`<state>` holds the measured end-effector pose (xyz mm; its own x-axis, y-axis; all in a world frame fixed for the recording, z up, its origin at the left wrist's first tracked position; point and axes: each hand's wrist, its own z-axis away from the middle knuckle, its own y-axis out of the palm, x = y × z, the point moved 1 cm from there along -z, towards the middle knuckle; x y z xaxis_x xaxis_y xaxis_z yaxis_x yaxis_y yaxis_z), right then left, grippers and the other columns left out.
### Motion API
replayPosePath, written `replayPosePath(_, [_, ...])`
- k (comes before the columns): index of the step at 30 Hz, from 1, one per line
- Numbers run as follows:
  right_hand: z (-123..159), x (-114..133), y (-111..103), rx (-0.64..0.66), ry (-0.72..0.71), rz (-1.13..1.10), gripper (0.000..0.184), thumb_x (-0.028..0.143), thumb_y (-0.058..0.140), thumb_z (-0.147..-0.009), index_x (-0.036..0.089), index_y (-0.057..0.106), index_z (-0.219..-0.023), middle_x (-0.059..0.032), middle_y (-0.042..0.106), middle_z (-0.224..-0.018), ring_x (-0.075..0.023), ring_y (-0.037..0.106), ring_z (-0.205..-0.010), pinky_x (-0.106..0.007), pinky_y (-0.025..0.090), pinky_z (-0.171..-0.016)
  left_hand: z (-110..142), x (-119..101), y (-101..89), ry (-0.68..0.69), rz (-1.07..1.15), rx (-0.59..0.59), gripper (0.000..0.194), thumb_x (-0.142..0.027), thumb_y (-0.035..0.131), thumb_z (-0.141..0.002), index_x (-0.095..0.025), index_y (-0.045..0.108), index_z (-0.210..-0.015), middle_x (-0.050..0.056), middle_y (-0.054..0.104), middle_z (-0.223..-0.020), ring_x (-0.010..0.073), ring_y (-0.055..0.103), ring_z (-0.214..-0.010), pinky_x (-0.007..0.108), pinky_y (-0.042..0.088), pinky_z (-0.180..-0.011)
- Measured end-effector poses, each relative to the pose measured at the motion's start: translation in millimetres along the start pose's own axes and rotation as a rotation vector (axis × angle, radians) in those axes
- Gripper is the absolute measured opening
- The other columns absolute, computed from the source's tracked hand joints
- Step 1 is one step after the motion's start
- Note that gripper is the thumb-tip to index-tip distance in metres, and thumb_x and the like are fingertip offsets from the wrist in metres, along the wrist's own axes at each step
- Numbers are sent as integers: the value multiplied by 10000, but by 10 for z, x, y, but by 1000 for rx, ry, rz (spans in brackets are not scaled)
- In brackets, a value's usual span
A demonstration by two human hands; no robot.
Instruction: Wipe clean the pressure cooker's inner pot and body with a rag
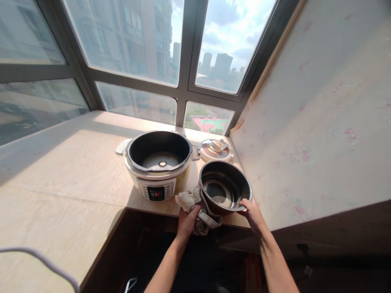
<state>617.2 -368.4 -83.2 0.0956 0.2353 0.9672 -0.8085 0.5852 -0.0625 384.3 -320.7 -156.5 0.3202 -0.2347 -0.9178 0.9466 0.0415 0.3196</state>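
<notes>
A dark inner pot (225, 186) stands on the counter's near edge, to the right of an open cream pressure cooker (157, 163). My right hand (251, 210) grips the pot's near right rim, fingers curled over it. My left hand (187, 221) is closed on a crumpled grey cloth (195, 203) pressed against the pot's left outer wall. The cooker's body is hollow, with a round heating plate at its bottom and a control panel on its front.
The cooker's lid (215, 149) lies behind the pot, near the window corner. A pale wall panel (311, 122) rises just right of the pot. The beige counter (61, 175) stretches left under large windows. A white cable (39, 260) crosses the lower left.
</notes>
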Motion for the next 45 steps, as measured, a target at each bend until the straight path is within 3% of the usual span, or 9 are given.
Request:
replayPosePath(11, [-82,-42,-54,-10,-35,89,367,383,669,-570,233,619,-902,0,651,-834,-199,598,-787,-324,554,-673,-5,48,-29,-10,67,26,494,-361,853,-673,-174,726,-1112,142,776,-1174,343,681,-1240,499,482,-1125])
replayPosePath(19, [-26,-59,6,-97,-44,46,374,449,669,-587,243,612,-893,2,640,-857,-200,589,-825,-286,541,-646,-12,26,-14,-5,52,4,425,-299,816,-732,-178,736,-1131,122,773,-1208,317,675,-1259,469,474,-1136])
replayPosePath(29, [-99,-102,-53,-39,-44,74,407,461,705,-597,230,622,-921,-7,667,-855,-212,600,-827,-323,552,-686,-9,51,-46,-28,39,16,471,-325,842,-704,-162,745,-1134,134,791,-1145,344,708,-1190,482,510,-1087])
replayPosePath(38, [-129,-115,-63,-61,-17,31,431,443,693,-548,229,618,-914,4,634,-804,-200,584,-785,-315,532,-660,1,4,-41,38,-31,4,376,-358,822,-704,-162,762,-1018,139,789,-1137,340,699,-1199,470,500,-1095])
replayPosePath(45, [-153,-64,-111,16,-23,72,335,366,666,-556,227,598,-853,15,611,-761,-188,567,-756,-341,547,-675,-27,49,-67,44,-36,3,405,-382,822,-705,-179,755,-1048,126,789,-1133,343,684,-1226,492,469,-1133])
